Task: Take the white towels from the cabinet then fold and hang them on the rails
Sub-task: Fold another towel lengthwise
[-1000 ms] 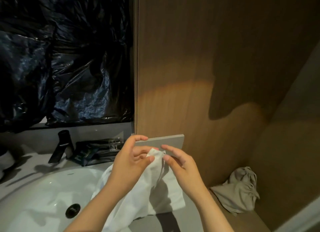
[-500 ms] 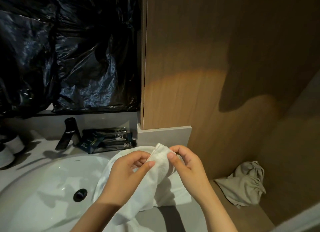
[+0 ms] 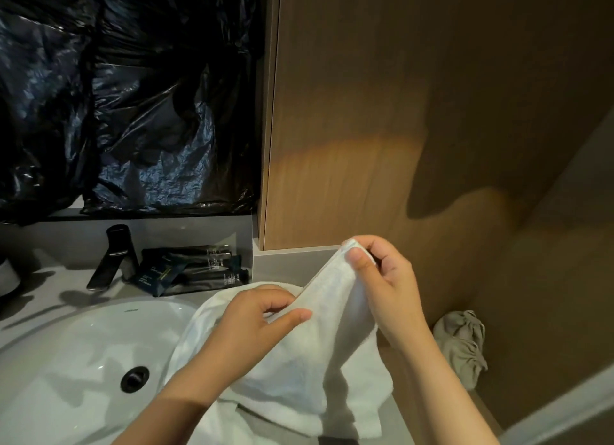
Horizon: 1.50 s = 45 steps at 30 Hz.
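Head view: we've got the white terry towel [image 3: 299, 371] at centre. The right hand [image 3: 392, 288] pinches its top corner btwn thumb and fingers. The left hand [image 3: 252, 325] pinches the same edge lower down, at abt 8 o'clock from the right. That held edge is the axis that matters: it runs 2 o'clock to 8 o'clock, w/ the rest of the cloth hanging to 6 o'clock over the right rim of the white oval basin [image 3: 66, 378]. Left hand's nearer the loose bulk, so we judge it should slide along the edge to find the next corner. Basin holds only its black drain [image 3: 134, 378], no water we can see. Beige drawstring cloth bag [image 3: 461, 345] at 4 o'clock is cinched; contents hidden. No rail in view.
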Tool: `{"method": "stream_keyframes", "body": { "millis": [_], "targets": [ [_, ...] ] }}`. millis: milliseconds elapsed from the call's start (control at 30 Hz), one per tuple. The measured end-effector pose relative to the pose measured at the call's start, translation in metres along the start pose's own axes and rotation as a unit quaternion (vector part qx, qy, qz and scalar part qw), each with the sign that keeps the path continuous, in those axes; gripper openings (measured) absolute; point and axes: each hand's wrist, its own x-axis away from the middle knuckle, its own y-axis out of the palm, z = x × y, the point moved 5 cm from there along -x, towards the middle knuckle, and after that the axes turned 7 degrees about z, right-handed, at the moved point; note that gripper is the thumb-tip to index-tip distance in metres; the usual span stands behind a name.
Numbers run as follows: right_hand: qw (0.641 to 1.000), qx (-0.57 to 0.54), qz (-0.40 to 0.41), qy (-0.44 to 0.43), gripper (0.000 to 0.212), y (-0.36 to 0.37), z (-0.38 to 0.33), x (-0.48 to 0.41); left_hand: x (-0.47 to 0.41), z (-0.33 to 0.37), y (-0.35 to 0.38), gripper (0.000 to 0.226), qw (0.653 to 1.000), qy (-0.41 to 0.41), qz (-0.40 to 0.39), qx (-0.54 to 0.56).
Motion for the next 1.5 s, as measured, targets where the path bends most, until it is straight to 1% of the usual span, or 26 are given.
{"method": "stream_keyframes", "body": {
  "millis": [67, 100, 133, 200, 233, 333, 400, 533, 600, 733, 833, 900, 967, 1033, 1067, 1133, 1233, 1300, 1367, 1500],
  "targets": [
    [0.999, 0.017, 0.017, -0.025, 0.012, -0.007, -0.011, -0.008, -0.007, -0.001, -0.002, 0.053, 1.0, 0.006, 0.001, -0.003],
    [0.999, 0.027, 0.021, -0.04, 0.011, -0.009, -0.017, -0.013, -0.011, -0.002, -0.003, 0.052, 1.0, 0.005, 0.005, -0.002],
    [0.998, 0.034, 0.027, -0.054, 0.011, -0.012, -0.023, -0.017, -0.015, -0.002, -0.005, 0.046, 1.0, 0.005, 0.008, 0.0],
    [0.995, 0.044, 0.046, -0.082, 0.011, -0.019, -0.035, -0.027, -0.021, -0.001, -0.006, 0.023, 1.0, 0.006, 0.009, 0.009],
    [0.992, 0.05, 0.056, -0.097, 0.011, -0.023, -0.041, -0.032, -0.022, 0.0, -0.006, 0.02, 1.0, 0.009, 0.006, 0.013],
    [0.985, 0.077, 0.072, -0.136, 0.008, -0.033, -0.056, -0.044, -0.025, 0.002, -0.006, 0.035, 1.0, 0.015, -0.006, 0.006],
    [0.98, 0.091, 0.083, -0.157, 0.009, -0.039, -0.066, -0.051, -0.028, 0.001, -0.005, 0.038, 1.0, 0.022, -0.018, -0.012],
    [0.97, 0.111, 0.113, -0.184, 0.009, -0.055, -0.082, -0.063, -0.035, -0.007, -0.004, 0.02, 0.997, 0.031, -0.033, -0.061],
    [0.966, 0.124, 0.122, -0.189, 0.01, -0.062, -0.085, -0.068, -0.039, -0.013, -0.007, 0.017, 0.996, 0.029, -0.031, -0.072],
    [0.962, 0.136, 0.141, -0.188, 0.01, -0.071, -0.085, -0.071, -0.042, -0.027, -0.014, 0.014, 0.994, 0.017, -0.036, -0.103],
    [0.962, 0.142, 0.151, -0.179, 0.01, -0.074, -0.082, -0.072, -0.038, -0.038, -0.017, 0.009, 0.995, -0.013, -0.034, -0.089],
    [0.964, 0.142, 0.149, -0.17, 0.009, -0.073, -0.079, -0.072, -0.032, -0.046, -0.017, 0.012, 0.996, -0.039, -0.024, -0.075],
    [0.965, 0.141, 0.147, -0.165, 0.009, -0.071, -0.077, -0.072, -0.027, -0.056, -0.019, 0.017, 0.995, -0.088, 0.019, -0.036],
    [0.966, 0.141, 0.145, -0.163, 0.01, -0.068, -0.076, -0.072, -0.022, -0.067, -0.022, 0.014, 0.987, -0.137, 0.08, -0.009],
    [0.966, 0.141, 0.144, -0.163, 0.01, -0.067, -0.075, -0.072, -0.021, -0.072, -0.023, 0.011, 0.984, -0.143, 0.104, -0.017],
    [0.966, 0.143, 0.14, -0.162, 0.01, -0.064, -0.073, -0.071, -0.018, -0.076, -0.024, 0.012, 0.983, -0.124, 0.129, -0.045],
    [0.966, 0.148, 0.142, -0.155, 0.01, -0.064, -0.068, -0.072, -0.018, -0.08, -0.029, 0.012, 0.982, -0.113, 0.149, -0.037],
    [0.964, 0.156, 0.152, -0.15, 0.01, -0.068, -0.063, -0.075, -0.018, -0.083, -0.034, 0.01, 0.979, -0.142, 0.146, -0.004],
    [0.963, 0.161, 0.164, -0.139, 0.011, -0.072, -0.055, -0.078, -0.018, -0.086, -0.04, 0.007, 0.972, -0.174, 0.14, 0.073],
    [0.963, 0.17, 0.18, -0.107, 0.013, -0.075, -0.037, -0.083, -0.017, -0.084, -0.053, 0.009, 0.965, -0.172, 0.131, 0.148]
  ]
}}
